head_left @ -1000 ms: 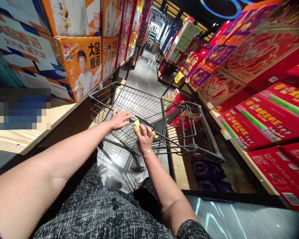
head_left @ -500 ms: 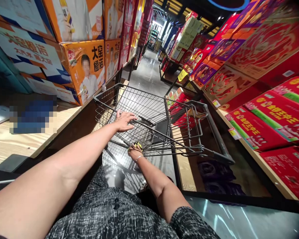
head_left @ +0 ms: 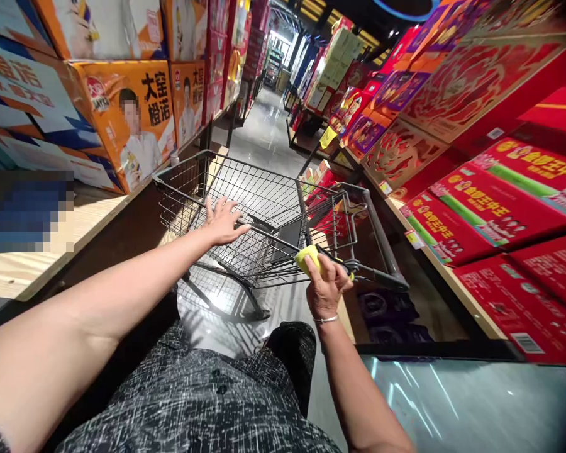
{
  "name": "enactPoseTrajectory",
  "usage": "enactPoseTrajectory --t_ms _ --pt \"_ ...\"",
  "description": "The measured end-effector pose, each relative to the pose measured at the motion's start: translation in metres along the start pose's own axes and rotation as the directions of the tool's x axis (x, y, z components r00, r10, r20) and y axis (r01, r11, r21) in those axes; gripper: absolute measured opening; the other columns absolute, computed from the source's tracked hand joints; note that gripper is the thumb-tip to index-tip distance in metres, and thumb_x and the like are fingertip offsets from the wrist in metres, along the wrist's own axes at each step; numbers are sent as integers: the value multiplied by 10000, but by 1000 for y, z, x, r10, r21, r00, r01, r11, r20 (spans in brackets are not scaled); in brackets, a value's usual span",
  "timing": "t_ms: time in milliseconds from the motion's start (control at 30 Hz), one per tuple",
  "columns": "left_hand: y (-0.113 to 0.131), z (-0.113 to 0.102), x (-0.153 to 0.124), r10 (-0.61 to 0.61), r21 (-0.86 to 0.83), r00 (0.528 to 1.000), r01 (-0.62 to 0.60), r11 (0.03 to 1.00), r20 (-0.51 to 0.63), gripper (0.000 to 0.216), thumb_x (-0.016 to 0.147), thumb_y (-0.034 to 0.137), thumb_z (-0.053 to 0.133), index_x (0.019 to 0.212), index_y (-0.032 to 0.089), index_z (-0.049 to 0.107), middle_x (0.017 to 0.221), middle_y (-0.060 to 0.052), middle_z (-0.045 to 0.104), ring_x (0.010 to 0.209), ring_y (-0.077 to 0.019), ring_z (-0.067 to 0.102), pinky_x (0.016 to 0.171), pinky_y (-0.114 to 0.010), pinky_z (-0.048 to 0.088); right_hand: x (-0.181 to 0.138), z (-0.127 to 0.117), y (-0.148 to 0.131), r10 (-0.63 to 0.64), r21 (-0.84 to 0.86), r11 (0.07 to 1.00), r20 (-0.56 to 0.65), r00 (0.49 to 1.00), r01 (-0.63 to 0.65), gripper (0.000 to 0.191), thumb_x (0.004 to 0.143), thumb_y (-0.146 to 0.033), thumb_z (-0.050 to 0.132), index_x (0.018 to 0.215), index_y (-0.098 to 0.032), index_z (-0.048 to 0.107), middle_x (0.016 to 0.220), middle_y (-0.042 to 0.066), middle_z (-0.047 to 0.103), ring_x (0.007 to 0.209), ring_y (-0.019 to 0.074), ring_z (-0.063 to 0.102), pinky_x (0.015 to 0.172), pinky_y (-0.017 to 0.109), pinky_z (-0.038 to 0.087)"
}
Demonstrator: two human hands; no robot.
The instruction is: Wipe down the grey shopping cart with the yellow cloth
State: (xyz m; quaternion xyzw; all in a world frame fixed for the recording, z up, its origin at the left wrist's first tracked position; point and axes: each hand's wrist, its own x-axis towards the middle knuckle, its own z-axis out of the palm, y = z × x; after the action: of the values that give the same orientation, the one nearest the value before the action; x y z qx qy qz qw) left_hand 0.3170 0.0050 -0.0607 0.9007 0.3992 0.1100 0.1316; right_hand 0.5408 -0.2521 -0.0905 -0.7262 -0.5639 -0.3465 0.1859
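Observation:
A dark wire shopping cart (head_left: 264, 189) stands in the aisle in front of me. My left hand (head_left: 222, 220) lies flat on the cart's near rim with its fingers spread. My right hand (head_left: 325, 286) is closed around a yellow cloth (head_left: 307, 259) and presses it against the cart's dark handle bar (head_left: 382, 277) at the right rear corner. A thin bracelet sits on that wrist.
Orange and white cartons (head_left: 122, 126) are stacked on a wooden shelf at the left. Red gift boxes (head_left: 495, 201) fill the slanted shelves at the right. A glossy grey floor (head_left: 264, 135) runs down the aisle ahead. A glass surface (head_left: 453, 402) lies at the lower right.
My right hand with the yellow cloth went from the cart's child seat down below the basket, then up and right onto the handle bar. My left hand stayed on the rim.

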Motion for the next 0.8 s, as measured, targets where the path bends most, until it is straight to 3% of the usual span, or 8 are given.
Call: enactPoseTrajectory --t_ms 67,200,300,400,500,600,700,800 --pt "25 -1 -2 106 -20 994 -106 994 2 626 933 651 341 1375 253 535 1585 -75 278 1496 -347 37 1143 -631 -146 -16 23 -17 -13 42 999 41 999 11 454 936 -111 503 1249 -411 639 1301 32 610 1176 257 433 944 464 280" --pt "70 8 -9 353 -115 934 -346 931 55 609 942 592 387 1453 265 436 1556 -59 358 1479 -298 169 1182 -583 -90 -49 72 -67 -164 247 965 326 931 83 427 933 -97 477 1198 -379 657 1288 11 624 1161 257 468 914 446 352" --pt "82 20 -12 459 -163 886 -445 881 62 621 923 539 468 1470 254 403 1507 -78 428 1441 -288 275 1188 -564 -75 -63 93 -92 -302 397 911 469 830 107 326 891 -98 549 1034 -352 696 1236 -34 644 1141 225 503 918 405 397" --pt "81 29 -12 484 -175 874 -469 865 46 585 904 485 521 1439 266 428 1459 -78 474 1407 -279 337 1182 -554 -95 -62 93 -88 -361 469 878 530 767 89 259 872 -123 588 976 -335 694 1226 -35 647 1127 217 514 919 420 425" --pt "79 33 -11 466 -188 884 -455 870 18 531 881 487 558 1360 270 488 1413 -74 511 1378 -280 368 1171 -555 -121 -52 67 -54 -355 447 889 529 771 102 333 894 -141 556 1095 -380 672 1274 -19 628 1156 249 507 924 462 429" --pt "81 35 -10 456 -211 890 -447 869 -6 512 861 503 579 1310 269 505 1377 -75 532 1355 -283 383 1160 -572 -117 -38 21 -1 -280 327 936 474 835 128 445 924 -149 497 1251 -429 608 1340 8 599 1175 297 492 907 499 418" --pt "86 37 -10 428 -228 903 -423 877 -27 497 846 526 581 1262 260 527 1312 -80 562 1315 -293 412 1150 -594 -93 -19 -33 53 -168 88 985 292 942 148 478 928 -136 489 1272 -447 605 1320 20 608 1157 282 492 915 481 394" --pt "92 36 -10 393 -243 919 -389 889 -33 472 841 548 563 1203 246 558 1213 -78 596 1255 -295 457 1149 -602 -38 3 -77 95 7 -101 995 57 998 -1 445 893 -138 517 1238 -387 646 1290 44 595 1153 277 471 962 473 372"
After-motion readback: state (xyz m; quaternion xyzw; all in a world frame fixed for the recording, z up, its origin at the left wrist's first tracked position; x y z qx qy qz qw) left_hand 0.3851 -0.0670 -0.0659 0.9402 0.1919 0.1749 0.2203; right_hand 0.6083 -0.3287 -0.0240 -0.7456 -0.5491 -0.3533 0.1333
